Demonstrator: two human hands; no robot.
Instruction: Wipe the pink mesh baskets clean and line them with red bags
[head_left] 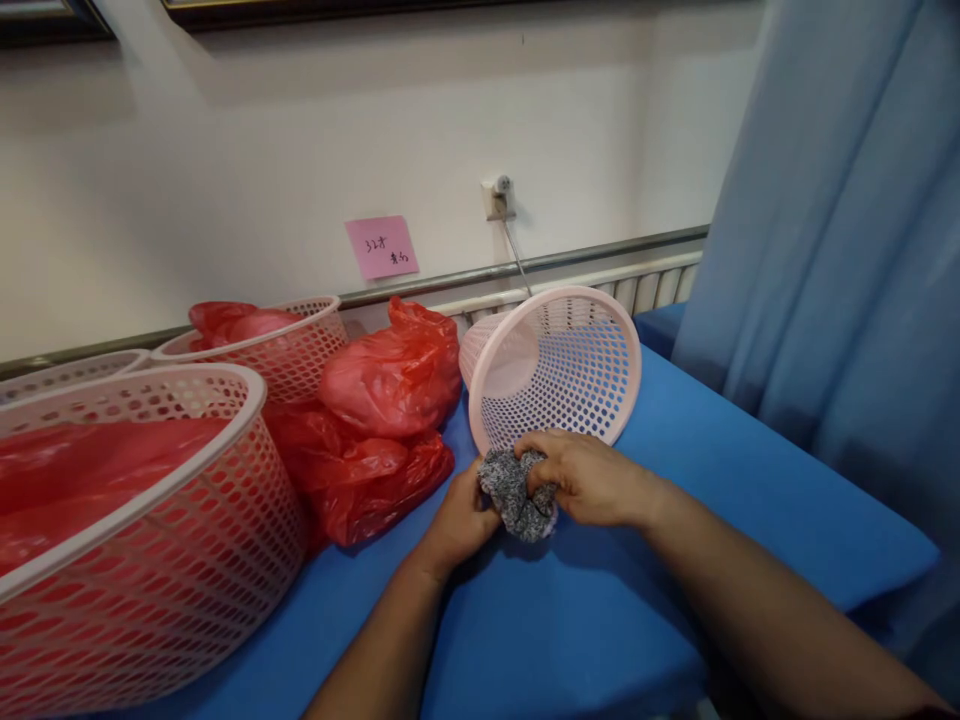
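A crumpled grey-speckled cloth (517, 495) is held between my two hands just in front of a pink plastic basket (478, 400). My left hand (461, 515) grips the cloth's left edge. From the right, my right hand (592, 475) is closed on its upper part, thumb pressed into the folds. The basket lies tipped on its side, its round mouth facing me. My right fingers are close to its lower rim; whether they touch it I cannot tell. Part of the cloth is hidden by my fingers.
Red plastic bags (382, 390) lie left of my hands. A large pink basket (255, 400) lined with red plastic stands at the left, with more baskets behind. Everything rests on a blue-covered table (750, 480). A blue curtain (825, 250) hangs at right; a plugged-in socket (498, 200) is on the wall.
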